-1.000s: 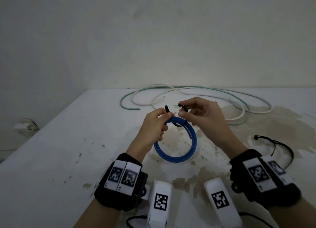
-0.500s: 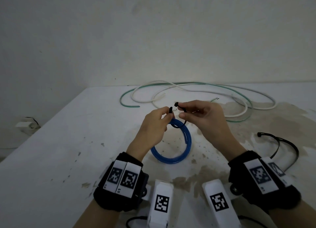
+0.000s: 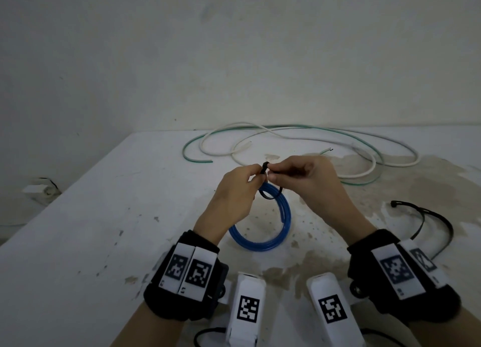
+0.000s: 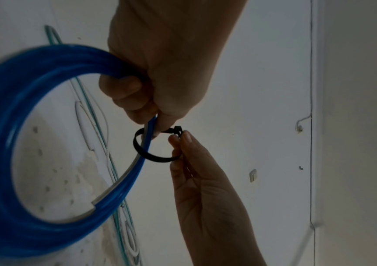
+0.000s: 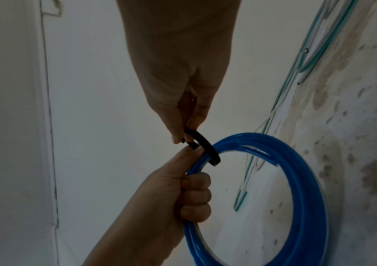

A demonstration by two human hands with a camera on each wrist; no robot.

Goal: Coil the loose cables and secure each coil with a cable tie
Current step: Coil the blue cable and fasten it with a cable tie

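Observation:
A blue cable coil (image 3: 270, 232) hangs above the white table, held at its top by my left hand (image 3: 240, 190), whose fingers curl round the strands (image 5: 196, 196). A black cable tie (image 4: 153, 156) loops loosely around the coil's top (image 5: 207, 147). My left thumb and forefinger also pinch the tie's head (image 4: 177, 130). My right hand (image 3: 299, 180) pinches the tie's tail at the head (image 5: 188, 133). The coil's cut end (image 4: 94, 207) shows inside the ring.
Loose white cable (image 3: 260, 135) and green cable (image 3: 192, 156) sprawl across the table's far side. Spare black cable ties (image 3: 426, 216) lie at the right. Two white tagged blocks (image 3: 247, 310) stand near the front edge. The table (image 3: 91, 229) is stained.
Both hands have come together: the tie's two ends, apart a second ago, now meet between the fingertips. The coil has lifted slightly and swung more edge-on.

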